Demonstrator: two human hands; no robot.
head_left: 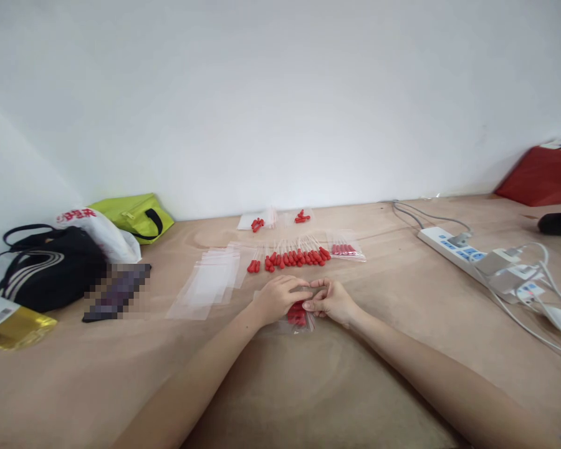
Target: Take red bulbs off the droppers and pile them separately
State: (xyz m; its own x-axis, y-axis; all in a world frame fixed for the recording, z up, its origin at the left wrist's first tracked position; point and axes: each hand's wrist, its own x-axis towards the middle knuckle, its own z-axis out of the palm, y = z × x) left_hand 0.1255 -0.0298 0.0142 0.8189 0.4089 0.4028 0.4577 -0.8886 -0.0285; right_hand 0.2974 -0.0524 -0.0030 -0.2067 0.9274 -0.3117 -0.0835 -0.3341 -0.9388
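Note:
Both my hands meet over a small clear zip bag (311,324) that holds red-ended pieces (297,317). My left hand (279,299) is closed at the bag's upper left, fingers bent over it. From the right, my right hand (333,303) pinches the bag's upper edge between thumb and fingers. The hands cover most of the bag's top. Just beyond them lies a row of thin pale sticks with red ends (294,257). A filled clear bag (349,247) lies at that row's right end. Flat clear bags (208,284) overlap on the table to the left.
Near the wall, red pieces (257,224) lie on small clear bags. A white power strip (453,246) with chargers and cables is at right. At left are a black bag (58,265), a white plastic bag (115,240), a lime-green bag (133,215) and a yellow packet (21,327).

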